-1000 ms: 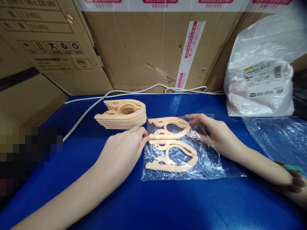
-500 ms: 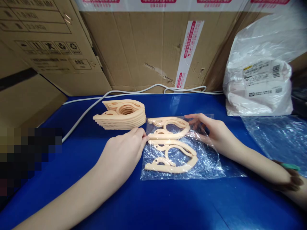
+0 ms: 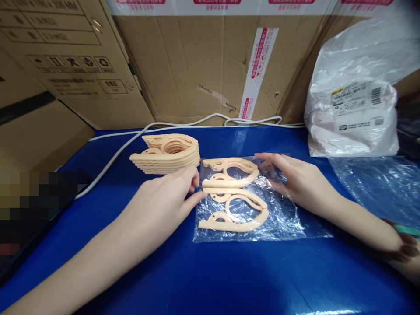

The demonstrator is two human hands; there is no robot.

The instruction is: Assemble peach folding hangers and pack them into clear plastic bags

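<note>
Two cream folding hangers (image 3: 243, 226) lie flat, one nearer me than the other, inside a clear plastic bag (image 3: 282, 223). My left hand (image 3: 170, 192) is at the bag's left edge. Its thumb tip touches the bag by the hanger ends, and its curled fingers stand apart from the thumb with nothing between them. My right hand (image 3: 295, 183) rests on the bag's far right part, fingers spread, the fingertips close to the far hanger's rounded end. Just behind my left hand sits a stack of several matching folded hangers (image 3: 164, 162).
A white cable (image 3: 114, 170) runs along the back of the blue table (image 3: 213, 280). Cardboard boxes (image 3: 183, 65) stand behind it. At the back right are a white plastic parcel bag (image 3: 354, 118) and another clear plastic sheet (image 3: 377, 188).
My left fingers have lifted and parted from the thumb, which stays at the bag's edge. The right hand stays almost in place on the bag.
</note>
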